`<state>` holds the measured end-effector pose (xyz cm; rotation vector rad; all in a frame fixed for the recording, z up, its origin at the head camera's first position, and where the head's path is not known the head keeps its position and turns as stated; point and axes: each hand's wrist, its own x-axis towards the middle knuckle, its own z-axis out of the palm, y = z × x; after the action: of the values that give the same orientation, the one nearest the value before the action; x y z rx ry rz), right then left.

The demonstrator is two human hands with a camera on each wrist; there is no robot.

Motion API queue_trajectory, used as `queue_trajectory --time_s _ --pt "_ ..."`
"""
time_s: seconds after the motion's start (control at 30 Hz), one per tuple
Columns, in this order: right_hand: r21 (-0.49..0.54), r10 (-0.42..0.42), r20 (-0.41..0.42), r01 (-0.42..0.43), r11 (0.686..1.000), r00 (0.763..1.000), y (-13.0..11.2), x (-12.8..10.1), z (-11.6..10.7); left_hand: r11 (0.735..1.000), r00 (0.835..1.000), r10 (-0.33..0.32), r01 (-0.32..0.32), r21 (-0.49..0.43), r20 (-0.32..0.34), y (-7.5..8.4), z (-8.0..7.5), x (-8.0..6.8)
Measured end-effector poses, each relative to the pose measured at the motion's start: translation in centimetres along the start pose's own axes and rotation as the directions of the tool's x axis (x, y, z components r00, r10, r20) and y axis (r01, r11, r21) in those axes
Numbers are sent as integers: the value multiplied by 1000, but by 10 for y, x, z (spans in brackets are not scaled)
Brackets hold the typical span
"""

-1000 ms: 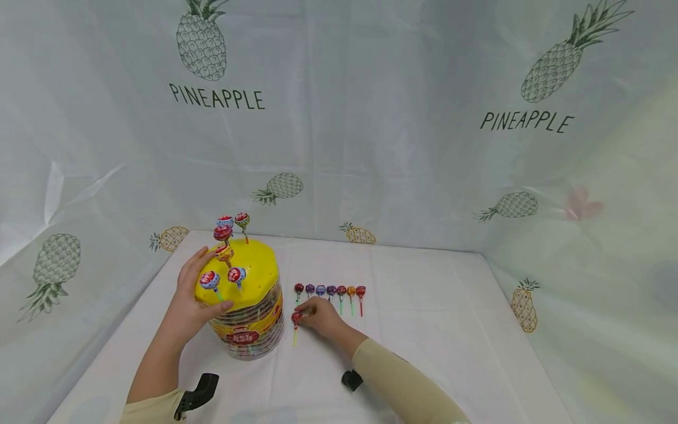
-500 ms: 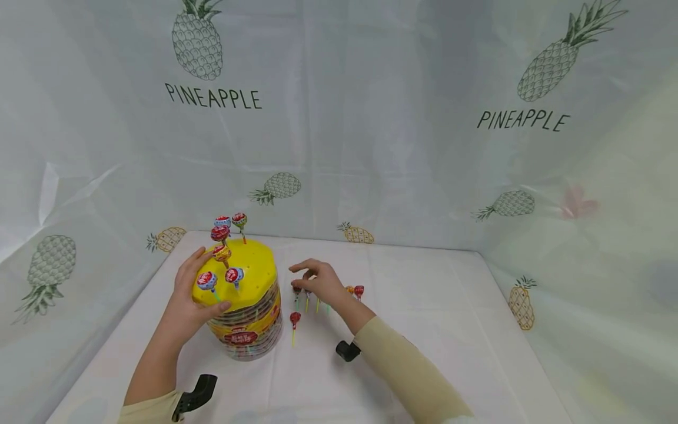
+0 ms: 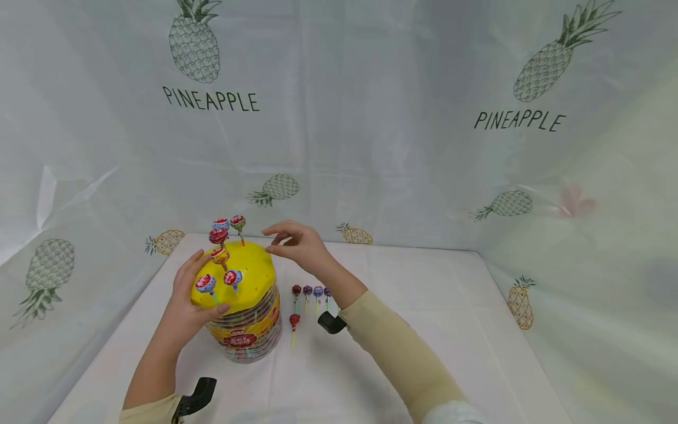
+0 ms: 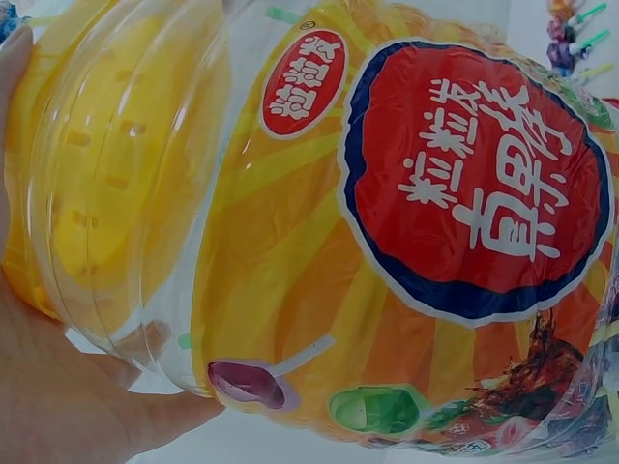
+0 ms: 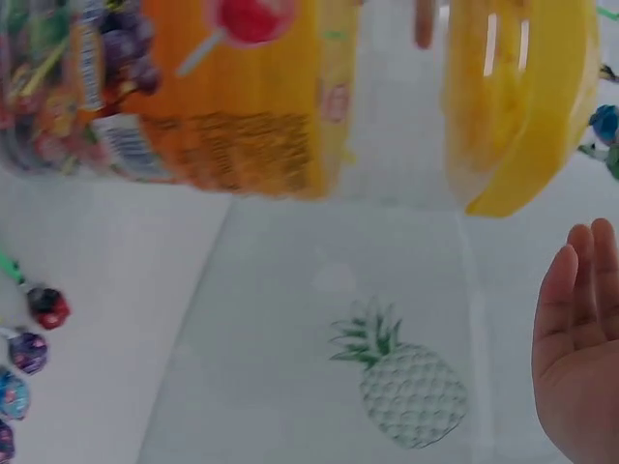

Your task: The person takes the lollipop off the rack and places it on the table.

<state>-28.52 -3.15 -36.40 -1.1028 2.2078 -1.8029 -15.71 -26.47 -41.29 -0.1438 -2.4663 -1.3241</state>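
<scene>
A white cloth printed with pineapples covers the table (image 3: 424, 330) and hangs as the backdrop. Nearest, at lower left of the head view, the left hand (image 3: 188, 300) grips the side of the lollipop tub (image 3: 245, 318), fingers and thumb curled round its yellow lid (image 3: 254, 271). Just right of the tub, one red lollipop (image 3: 293, 321) lies alone, stick pointing toward the camera; behind it a row of lollipops (image 3: 309, 291) lies the same way, partly hidden by the right forearm. Farther back, the right hand (image 3: 296, 244) hovers over the lid's far right edge, fingers loosely spread and holding nothing. Upright lollipops (image 3: 225, 232) stand to its left, nearer the right hand's fingertips. The wrist views show the tub only close and blurred.
</scene>
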Motion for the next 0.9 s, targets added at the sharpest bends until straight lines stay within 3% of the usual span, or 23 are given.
queue_trajectory --time_s 0.37,0.9 --pt "133 -72 7 70 989 997 -23 17 26 1000 1000 0 0 1 5 -3 0 -1" --pt "139 -41 -17 43 989 999 -24 28 39 1000 1000 1 -1 3 5 -1 -1 -2"
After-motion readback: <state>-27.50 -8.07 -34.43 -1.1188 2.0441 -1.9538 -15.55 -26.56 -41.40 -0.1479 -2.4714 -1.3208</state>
